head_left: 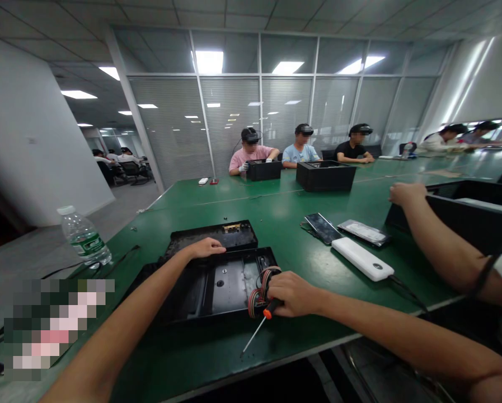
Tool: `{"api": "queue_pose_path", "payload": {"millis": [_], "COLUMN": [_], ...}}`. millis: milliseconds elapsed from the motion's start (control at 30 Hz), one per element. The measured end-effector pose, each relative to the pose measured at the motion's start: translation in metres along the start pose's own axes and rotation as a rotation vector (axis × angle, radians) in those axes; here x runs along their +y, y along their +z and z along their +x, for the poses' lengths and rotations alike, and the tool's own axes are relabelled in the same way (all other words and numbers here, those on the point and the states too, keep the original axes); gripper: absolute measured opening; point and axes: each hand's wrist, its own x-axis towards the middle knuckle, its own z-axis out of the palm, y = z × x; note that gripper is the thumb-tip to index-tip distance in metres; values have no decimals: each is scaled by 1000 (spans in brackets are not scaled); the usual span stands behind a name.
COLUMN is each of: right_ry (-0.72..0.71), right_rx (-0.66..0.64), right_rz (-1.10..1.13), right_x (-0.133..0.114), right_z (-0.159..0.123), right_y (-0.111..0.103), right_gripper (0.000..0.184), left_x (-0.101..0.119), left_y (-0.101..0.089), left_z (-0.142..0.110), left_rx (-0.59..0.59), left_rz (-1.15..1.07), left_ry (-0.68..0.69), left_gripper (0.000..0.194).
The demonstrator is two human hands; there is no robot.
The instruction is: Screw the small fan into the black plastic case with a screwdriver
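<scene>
Chassis (217,282) near table edge (276,358); left hand (204,247) flat on rim, right hand (292,294) clamps screwdriver (257,327).

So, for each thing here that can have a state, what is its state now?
Left hand: resting flat on the far edge of the black case.
Right hand: closed around the screwdriver.
Screwdriver: held, tip touching the green table.
Black case: open, inside showing.
Ribbon cable: looped, beside the right hand.
Water bottle: upright, capped.
White power bank: lying flat, cable attached.
</scene>
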Motion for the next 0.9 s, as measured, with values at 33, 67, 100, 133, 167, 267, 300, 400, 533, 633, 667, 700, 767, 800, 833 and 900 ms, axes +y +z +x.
{"api": "queue_pose_path", "payload": {"millis": [33,67,100,133,167,267,300,400,533,633,667,700,767,800,833,900], "right_ry": [11,24,42,61,83,140,155,216,257,256,255,239,166,97,53,87], "right_rx": [3,6,13,19,25,41,44,18,-28,16,42,63,81,59,39,88], "right_rz": [21,41,59,75,94,145,156,152,55,-1,-34,-72,-126,-123,-112,-78], "right_x": [1,3,4,5,6,11,14,28,61,87,94,100,105,105,103,95], "right_z": [-3,-4,-6,-6,-6,0,4,24,66,85,84,78,54,38,21,-9], "right_y": [0,1,2,3,4,4,3,0,7,19,22,23,21,18,13,1], "right_gripper": [19,18,17,17,17,19,20,24,27,31,33,35,38,39,39,34], "left_x": [-1,-2,-3,-3,-2,7,12,33,72,102,110,116,125,127,127,127], "left_y": [-1,-2,-4,-6,-9,-21,-27,-50,-71,-67,-62,-56,-40,-32,-23,-6], "left_z": [1,2,4,6,8,13,14,5,-33,-75,-89,-102,-124,-133,-140,-149], "left_rx": [-12,-26,-36,-36,-25,47,72,114,162,158,148,134,102,83,65,31], "left_rz": [40,104,190,289,389,606,643,688,685,703,707,710,702,690,673,630], "left_ry": [7,20,38,62,92,175,195,233,282,300,296,292,299,305,312,327], "left_gripper": [39,33,27,21,17,12,13,17,21,23,22,22,21,21,20,19]}}
